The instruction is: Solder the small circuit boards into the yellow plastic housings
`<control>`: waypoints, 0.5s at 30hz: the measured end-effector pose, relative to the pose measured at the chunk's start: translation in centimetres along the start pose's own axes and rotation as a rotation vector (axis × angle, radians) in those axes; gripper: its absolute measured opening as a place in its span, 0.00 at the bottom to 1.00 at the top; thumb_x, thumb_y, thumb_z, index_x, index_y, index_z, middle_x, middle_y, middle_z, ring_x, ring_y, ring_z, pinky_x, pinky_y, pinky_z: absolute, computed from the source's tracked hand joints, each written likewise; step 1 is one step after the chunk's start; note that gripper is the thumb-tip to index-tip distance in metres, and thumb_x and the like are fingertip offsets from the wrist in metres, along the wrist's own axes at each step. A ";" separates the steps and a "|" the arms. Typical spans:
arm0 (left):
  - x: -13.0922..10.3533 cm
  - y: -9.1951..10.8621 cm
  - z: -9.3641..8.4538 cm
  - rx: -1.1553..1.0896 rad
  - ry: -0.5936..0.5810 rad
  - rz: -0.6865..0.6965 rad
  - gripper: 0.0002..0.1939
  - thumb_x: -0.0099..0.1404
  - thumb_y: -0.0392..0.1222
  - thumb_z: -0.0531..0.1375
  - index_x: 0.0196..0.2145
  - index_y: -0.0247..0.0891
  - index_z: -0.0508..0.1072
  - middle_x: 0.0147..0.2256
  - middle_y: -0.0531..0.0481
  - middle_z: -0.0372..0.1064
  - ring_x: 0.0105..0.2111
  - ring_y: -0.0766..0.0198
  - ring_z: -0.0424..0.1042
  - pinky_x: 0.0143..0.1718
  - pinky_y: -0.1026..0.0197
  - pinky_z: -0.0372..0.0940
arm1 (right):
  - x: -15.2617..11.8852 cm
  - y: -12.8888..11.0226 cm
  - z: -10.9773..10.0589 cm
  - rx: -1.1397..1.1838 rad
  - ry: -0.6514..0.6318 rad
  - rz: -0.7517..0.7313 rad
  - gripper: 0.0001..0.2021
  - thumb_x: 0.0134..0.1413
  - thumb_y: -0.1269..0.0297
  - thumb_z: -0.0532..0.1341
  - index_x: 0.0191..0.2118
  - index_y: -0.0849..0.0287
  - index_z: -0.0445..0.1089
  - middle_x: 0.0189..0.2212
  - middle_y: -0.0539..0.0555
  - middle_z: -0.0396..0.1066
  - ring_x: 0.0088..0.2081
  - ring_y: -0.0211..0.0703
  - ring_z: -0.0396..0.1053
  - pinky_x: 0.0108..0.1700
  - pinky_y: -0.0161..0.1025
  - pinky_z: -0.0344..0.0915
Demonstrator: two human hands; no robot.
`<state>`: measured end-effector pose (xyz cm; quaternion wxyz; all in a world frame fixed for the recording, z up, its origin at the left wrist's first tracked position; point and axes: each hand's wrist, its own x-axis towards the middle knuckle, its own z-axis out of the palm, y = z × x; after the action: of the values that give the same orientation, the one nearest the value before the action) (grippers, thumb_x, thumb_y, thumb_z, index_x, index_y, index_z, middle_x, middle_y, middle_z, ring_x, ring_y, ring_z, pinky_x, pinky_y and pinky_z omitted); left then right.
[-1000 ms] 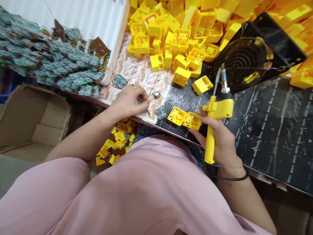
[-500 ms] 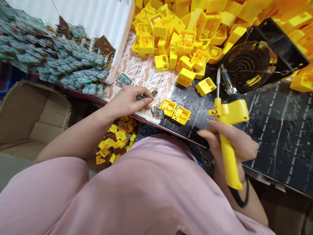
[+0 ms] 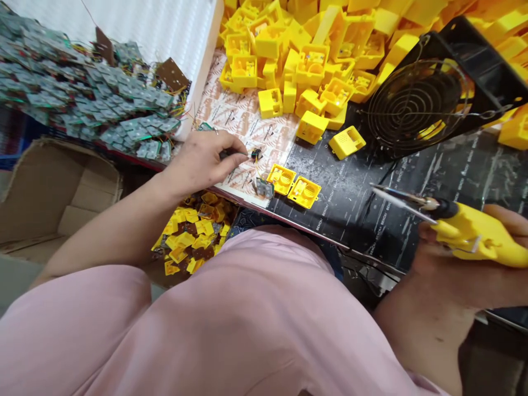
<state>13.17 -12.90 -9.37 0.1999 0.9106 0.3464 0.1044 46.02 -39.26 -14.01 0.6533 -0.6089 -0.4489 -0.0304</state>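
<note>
My right hand is wrapped round a yellow soldering gun, whose metal tip and thin feed tube point left over the black bench. On the left, thumb and fingers of my left hand are pinched together; something dark shows between them, too hidden to name. Just off those fingertips sits a small black part with yellow wires. Below it a small circuit board stands at the bench edge, beside an opened two-part yellow case. Another green board lies partly behind my left hand.
A heap of circuit boards fills the left, by a white foam tray. Yellow cases are piled at the back. A black fan stands at right. Below the bench are a cardboard box and more yellow pieces.
My right hand has swung right and tipped the soldering gun from upright to nearly level, its tip away from the fan. My left hand has shifted slightly left, away from the black part.
</note>
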 end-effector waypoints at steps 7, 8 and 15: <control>0.7 2.8 0.8 -0.001 0.042 0.106 0.12 0.71 0.47 0.57 0.38 0.40 0.77 0.52 0.44 0.78 0.55 0.50 0.73 0.59 0.45 0.67 | -1.3 -3.0 3.8 -0.055 0.149 -0.137 0.17 0.51 0.57 0.78 0.47 0.51 0.83 0.38 0.52 0.82 0.24 0.36 0.71 0.20 0.37 0.63; 0.7 3.3 1.1 0.057 0.082 0.149 0.11 0.71 0.46 0.57 0.37 0.41 0.77 0.57 0.44 0.75 0.61 0.48 0.69 0.64 0.42 0.63 | -1.4 -3.4 3.7 -0.062 0.140 -0.181 0.14 0.51 0.60 0.78 0.45 0.52 0.84 0.35 0.52 0.81 0.24 0.37 0.72 0.21 0.36 0.65; 1.3 5.3 3.6 0.108 -0.065 0.328 0.13 0.73 0.43 0.54 0.38 0.44 0.79 0.35 0.50 0.78 0.50 0.52 0.74 0.70 0.27 0.50 | -2.6 -5.3 2.4 -0.006 -0.281 -0.081 0.12 0.56 0.71 0.73 0.45 0.54 0.80 0.30 0.51 0.79 0.29 0.44 0.78 0.27 0.39 0.76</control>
<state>18.47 -16.65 -10.27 0.1419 0.9672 0.1919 0.0873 40.05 -40.00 -11.91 0.5805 -0.5905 -0.5599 0.0275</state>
